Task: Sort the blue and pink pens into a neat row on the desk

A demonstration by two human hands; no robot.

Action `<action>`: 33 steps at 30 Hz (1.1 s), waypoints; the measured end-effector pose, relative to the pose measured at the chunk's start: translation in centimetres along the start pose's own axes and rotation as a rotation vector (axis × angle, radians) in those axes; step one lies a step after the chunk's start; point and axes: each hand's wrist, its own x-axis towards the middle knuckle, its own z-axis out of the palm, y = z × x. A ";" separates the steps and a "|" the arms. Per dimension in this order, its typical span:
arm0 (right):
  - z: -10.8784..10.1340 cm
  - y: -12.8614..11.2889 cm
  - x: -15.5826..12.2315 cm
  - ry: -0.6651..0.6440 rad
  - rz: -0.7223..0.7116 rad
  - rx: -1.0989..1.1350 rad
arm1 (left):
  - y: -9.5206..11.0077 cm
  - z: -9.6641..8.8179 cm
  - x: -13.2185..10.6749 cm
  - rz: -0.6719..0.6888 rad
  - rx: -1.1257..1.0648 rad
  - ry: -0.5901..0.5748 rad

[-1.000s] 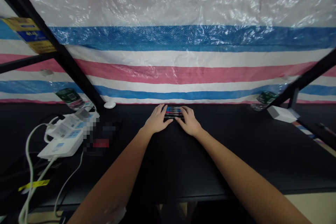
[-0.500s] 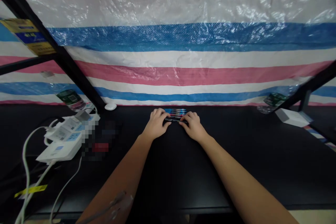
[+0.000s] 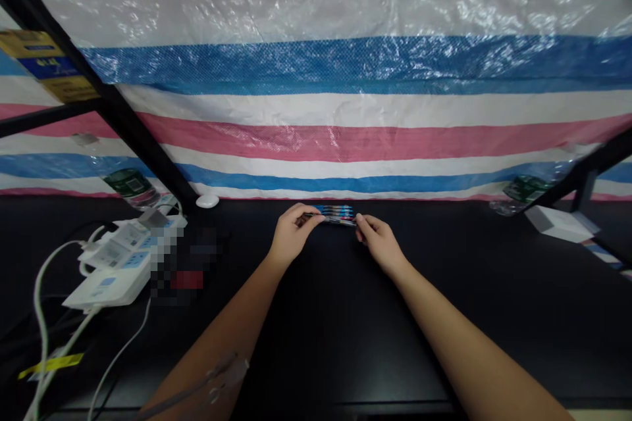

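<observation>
A pink, white and blue striped tarpaulin [image 3: 316, 46] fills the back of the view behind black metal frame bars [image 3: 143, 138], and a black worktop [image 3: 444, 316] runs across below it. On the left of the worktop lie two white power strips [image 3: 111, 283] with white cables [image 3: 42, 322], one cable carrying a yellow tag [image 3: 52, 365]. Beside them is a pixelated patch [image 3: 182, 263] where nothing can be made out. Two plastic bottles with green labels [image 3: 129, 183] [image 3: 526, 189] stand well out to either side, a small white oval object [image 3: 207, 200] sits near the tarpaulin, and a white box [image 3: 560, 223] lies at the far right. Nothing stands between the hands and the pens.

At the back edge of the worktop, centred, lies a row of pens [image 3: 336, 212] with blue, red and black barrels. In front of it, touching, a dark pen [image 3: 328, 218] lies with its long axis running left to right. The left hand [image 3: 293, 233] closes on its left end, and the fingertips of the right hand [image 3: 378, 243] pinch its right end
</observation>
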 end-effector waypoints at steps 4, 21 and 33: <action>0.7 -0.4 -0.2 -0.053 0.218 0.511 | 0.4 1.2 -0.1 -0.173 -0.479 0.104; 0.9 -1.5 -0.8 -0.148 0.446 0.716 | -0.7 2.2 -0.4 -0.328 -0.696 0.035; 2.1 -1.0 -1.0 -0.019 0.218 0.529 | -0.8 2.7 -0.5 -0.321 -0.653 0.199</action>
